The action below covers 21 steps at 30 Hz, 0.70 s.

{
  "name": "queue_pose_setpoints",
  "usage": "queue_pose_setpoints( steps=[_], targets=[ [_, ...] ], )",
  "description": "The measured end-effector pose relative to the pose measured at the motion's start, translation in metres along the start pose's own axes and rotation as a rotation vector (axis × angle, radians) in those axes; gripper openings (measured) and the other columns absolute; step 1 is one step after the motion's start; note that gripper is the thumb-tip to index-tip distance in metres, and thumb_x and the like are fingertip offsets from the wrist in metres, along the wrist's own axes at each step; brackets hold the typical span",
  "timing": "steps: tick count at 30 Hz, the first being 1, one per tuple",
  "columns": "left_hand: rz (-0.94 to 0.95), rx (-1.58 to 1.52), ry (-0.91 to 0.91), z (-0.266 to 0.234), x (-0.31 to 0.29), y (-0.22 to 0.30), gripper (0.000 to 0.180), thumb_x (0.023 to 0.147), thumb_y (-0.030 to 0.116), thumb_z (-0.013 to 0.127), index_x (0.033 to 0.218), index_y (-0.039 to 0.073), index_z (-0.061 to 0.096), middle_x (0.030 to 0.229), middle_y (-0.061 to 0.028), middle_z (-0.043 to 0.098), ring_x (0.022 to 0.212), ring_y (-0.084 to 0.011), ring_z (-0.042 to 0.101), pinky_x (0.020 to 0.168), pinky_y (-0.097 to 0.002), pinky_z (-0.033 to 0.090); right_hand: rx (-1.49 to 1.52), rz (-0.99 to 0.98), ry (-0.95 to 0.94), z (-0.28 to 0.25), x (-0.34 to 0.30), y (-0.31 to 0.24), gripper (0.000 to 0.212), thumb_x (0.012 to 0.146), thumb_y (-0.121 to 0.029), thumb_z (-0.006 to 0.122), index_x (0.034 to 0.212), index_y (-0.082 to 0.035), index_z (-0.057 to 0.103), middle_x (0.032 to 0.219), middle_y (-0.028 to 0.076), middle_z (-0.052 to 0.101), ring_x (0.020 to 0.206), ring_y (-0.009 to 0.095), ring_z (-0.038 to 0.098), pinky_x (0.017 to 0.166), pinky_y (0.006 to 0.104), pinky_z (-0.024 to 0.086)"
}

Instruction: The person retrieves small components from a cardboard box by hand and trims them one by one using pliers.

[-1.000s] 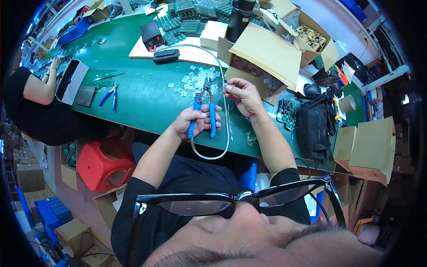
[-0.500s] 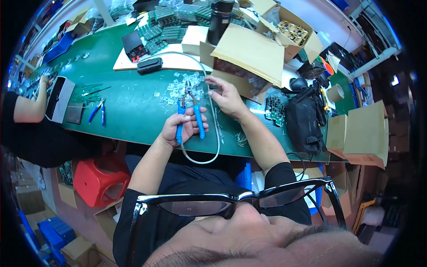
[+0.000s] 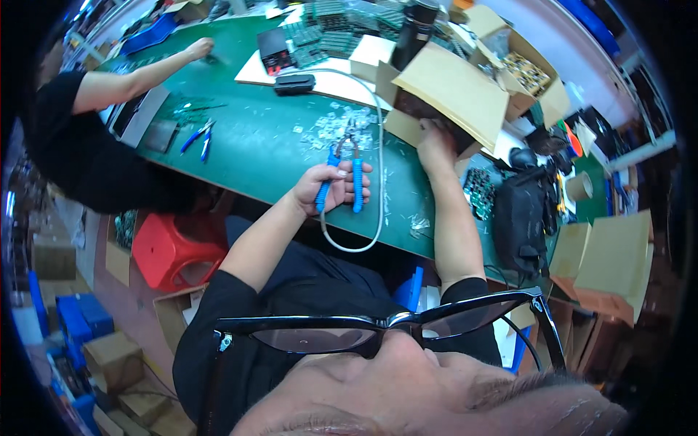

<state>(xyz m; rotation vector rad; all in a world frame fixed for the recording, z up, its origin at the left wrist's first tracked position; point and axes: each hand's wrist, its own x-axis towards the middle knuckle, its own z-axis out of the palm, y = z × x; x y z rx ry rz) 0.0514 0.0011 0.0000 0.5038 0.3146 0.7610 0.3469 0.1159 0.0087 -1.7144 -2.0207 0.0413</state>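
My left hand (image 3: 326, 190) is closed round blue-handled nippers (image 3: 357, 186), whose jaws point away from me. A grey cable (image 3: 381, 160) loops round from beneath the nippers toward the back of the table. Just beyond the jaws lies a scatter of small clear plastic pieces (image 3: 320, 138). On the right, my right hand (image 3: 436, 149) reaches into the open side of a cardboard box (image 3: 456, 83). Its fingertips are in the box's shadow, so I cannot see whether they hold anything.
Another pair of blue-handled pliers (image 3: 196, 138) lies to the left on the green table (image 3: 247, 152). Beside the cable stands a black device (image 3: 274, 51), with a black case (image 3: 294, 84) nearby. A black bag (image 3: 518, 218) sits at right. A co-worker's arm (image 3: 145, 83) reaches across far left.
My right hand has left the spot beside the nippers and moved right, into the cardboard box. The left hand still grips the nippers. The co-worker's arm has stretched farther over the table.
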Motion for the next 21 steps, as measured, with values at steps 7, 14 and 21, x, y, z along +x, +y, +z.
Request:
queue_pose_setpoints(
  steps=[7,14,21],
  targets=[
    [0.011,-0.009,-0.006,0.004,-0.004,-0.003,0.066,0.093,0.026,0.061,0.149,-0.007,0.048,0.128,-0.0204,0.069,0.118,-0.0343,0.069,0.113,-0.0529,0.047,0.321,-0.07,0.152,-0.015,-0.004,-0.022,0.027,0.098,-0.011,0.057,0.119,-0.002,0.071,0.116,0.019,0.073,0.105,0.04,0.072,0.094,0.0467,0.057],
    [0.045,0.061,0.114,0.015,-0.01,-0.006,0.052,0.099,0.016,0.054,0.145,-0.007,0.05,0.123,-0.0188,0.068,0.113,-0.0327,0.07,0.107,-0.0498,0.053,1.054,-0.007,-0.145,-0.033,-0.019,-0.057,0.019,0.101,-0.001,0.062,0.117,0.003,0.07,0.095,0.009,0.072,0.084,0.014,0.073,0.075,0.0288,0.06],
    [-0.033,0.723,0.418,0.058,-0.013,0.004,0.062,0.093,0.017,0.067,0.148,-0.006,0.049,0.125,-0.0194,0.066,0.111,-0.0341,0.07,0.105,-0.0476,0.054,1.601,0.099,-0.453,-0.031,-0.026,-0.059,0.027,0.101,-0.004,0.067,0.127,0.002,0.071,0.106,0.01,0.073,0.093,0.017,0.072,0.085,0.0299,0.06]
  ],
)
